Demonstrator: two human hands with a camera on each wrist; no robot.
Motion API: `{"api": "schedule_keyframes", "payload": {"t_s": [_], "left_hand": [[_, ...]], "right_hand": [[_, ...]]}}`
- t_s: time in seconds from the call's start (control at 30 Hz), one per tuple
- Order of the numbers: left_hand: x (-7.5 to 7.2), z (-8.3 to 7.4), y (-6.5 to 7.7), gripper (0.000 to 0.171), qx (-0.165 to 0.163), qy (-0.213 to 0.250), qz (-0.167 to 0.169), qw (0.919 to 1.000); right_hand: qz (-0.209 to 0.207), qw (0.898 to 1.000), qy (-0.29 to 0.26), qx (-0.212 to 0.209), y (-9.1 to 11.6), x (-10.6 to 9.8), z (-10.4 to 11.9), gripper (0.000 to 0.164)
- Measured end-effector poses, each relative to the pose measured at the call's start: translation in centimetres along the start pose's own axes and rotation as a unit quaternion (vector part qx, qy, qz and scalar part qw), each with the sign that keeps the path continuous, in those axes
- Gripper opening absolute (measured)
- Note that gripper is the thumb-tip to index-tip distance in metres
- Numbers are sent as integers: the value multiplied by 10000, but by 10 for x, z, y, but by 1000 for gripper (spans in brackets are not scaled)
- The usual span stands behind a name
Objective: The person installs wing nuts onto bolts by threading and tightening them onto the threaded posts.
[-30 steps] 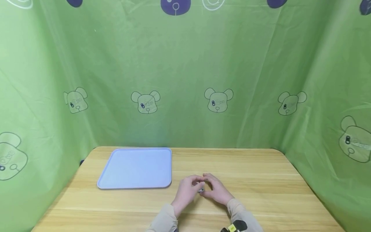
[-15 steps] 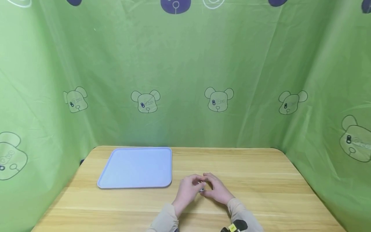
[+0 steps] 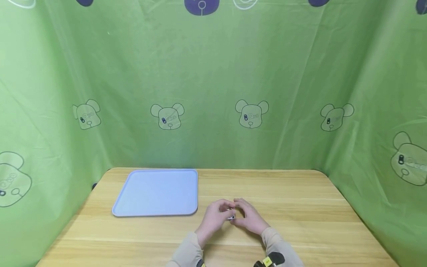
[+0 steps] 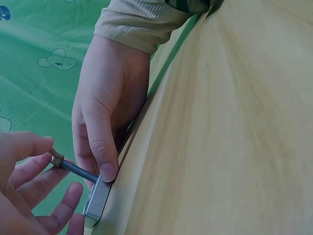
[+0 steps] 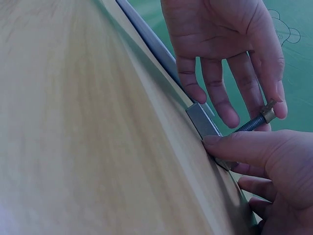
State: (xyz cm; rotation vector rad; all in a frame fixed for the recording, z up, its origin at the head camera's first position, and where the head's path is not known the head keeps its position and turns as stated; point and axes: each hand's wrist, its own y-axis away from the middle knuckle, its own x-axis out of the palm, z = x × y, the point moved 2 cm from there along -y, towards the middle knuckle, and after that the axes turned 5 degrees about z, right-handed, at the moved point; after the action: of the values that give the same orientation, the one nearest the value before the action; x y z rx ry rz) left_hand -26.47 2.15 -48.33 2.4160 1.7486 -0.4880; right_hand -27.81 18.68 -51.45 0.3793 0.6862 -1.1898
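Note:
A small metal block sits between my two hands, with a threaded bolt sticking out of one side. At the bolt's outer end is a brass-coloured nut-like piece. My left hand pinches that end piece between thumb and forefinger, its other fingers spread beside the block. The right hand grips the block, its thumb across one face and fingers behind. From the head view only a bit of the metal shows between the fingertips; the bolt is hidden there.
A light blue tray lies on the wooden table, left of the hands. Green curtains with bear prints stand behind the table and on both sides. A strap with a yellow tag is on the right wrist.
My left wrist has turned slightly, bringing a bit of its strap into view. The fingers stay at the block and bolt, and the right hand keeps its place.

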Motion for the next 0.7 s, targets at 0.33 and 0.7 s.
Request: {"api": "schedule_keyframes", "payload": {"t_s": [0.33, 0.7], "left_hand": [[-1, 2, 0, 17, 28, 378, 210, 9991], [1, 5, -1, 23, 44, 841, 309, 9960]], "right_hand": [[1, 10000, -2, -15, 0, 0, 0, 55], [-19, 9999, 31, -132, -1, 1, -1, 52]]}}
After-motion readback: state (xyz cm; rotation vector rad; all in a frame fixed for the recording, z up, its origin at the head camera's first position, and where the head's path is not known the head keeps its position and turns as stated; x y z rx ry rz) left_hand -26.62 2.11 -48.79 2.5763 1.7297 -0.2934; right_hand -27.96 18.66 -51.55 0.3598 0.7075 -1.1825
